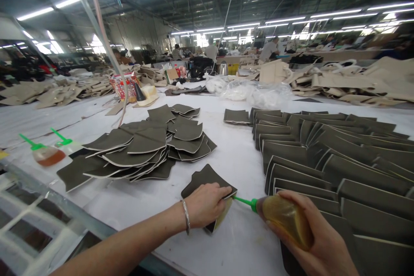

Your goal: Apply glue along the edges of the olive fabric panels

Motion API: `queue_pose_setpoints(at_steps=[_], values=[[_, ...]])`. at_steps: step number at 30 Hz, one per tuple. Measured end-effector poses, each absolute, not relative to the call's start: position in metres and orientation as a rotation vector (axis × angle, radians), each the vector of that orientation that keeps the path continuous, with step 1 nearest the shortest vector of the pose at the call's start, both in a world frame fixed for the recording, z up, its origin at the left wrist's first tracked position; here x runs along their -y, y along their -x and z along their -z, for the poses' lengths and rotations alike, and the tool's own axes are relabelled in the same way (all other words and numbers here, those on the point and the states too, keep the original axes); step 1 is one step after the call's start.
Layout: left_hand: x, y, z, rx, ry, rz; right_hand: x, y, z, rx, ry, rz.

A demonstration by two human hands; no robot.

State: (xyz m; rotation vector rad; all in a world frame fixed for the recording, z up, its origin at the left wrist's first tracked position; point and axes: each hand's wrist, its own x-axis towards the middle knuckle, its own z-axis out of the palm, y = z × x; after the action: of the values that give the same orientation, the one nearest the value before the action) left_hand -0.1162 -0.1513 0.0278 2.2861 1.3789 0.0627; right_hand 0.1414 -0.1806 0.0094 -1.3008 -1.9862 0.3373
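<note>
Presently, the left hand (208, 202) lies over a dark panel (202, 177) on the white tabletop (229, 151), its index finger stretched to the panel's right corner; whether its thumb pinches the sheet beneath cannot be told. The right hand (323, 233) is wrapped around a squeeze bottle (287, 220), palm outside, thumb along the near flank. The bottle lies nearly level, its green nozzle (246, 201) aimed at the corner under that finger; whether the tip touches is unclear.

Inferred: the left hand steadies the panel, and the tilt brings liquid to the spout. Similar panels sit in a loose heap (145, 146) beyond the left hand and in overlapping rows (310, 159) at right; the staggering probably keeps edges exposed and separate.

Materials: panels thin, smooth, grey-brown on top, with pale cut edges and curved or notched outlines; they look like coated sheet, flexible. A yellowish strip (224, 213) shows at the held panel's near right side. Bottle translucent, amber contents, soft-walled by appearance. Two more green-tipped bottles (48, 155) stand or lean at far left; posture uncertain. Farther back: crumpled clear plastic (249, 90) and stiff-looking beige pieces (349, 79).
</note>
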Motion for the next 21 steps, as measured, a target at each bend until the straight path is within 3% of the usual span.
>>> queue_pose_setpoints(at_steps=[21], values=[[0.1440,0.1182,-0.0227,-1.305,-2.311,-0.127,0.1836,-0.1401,-0.0131,2.004,1.216,-0.305]])
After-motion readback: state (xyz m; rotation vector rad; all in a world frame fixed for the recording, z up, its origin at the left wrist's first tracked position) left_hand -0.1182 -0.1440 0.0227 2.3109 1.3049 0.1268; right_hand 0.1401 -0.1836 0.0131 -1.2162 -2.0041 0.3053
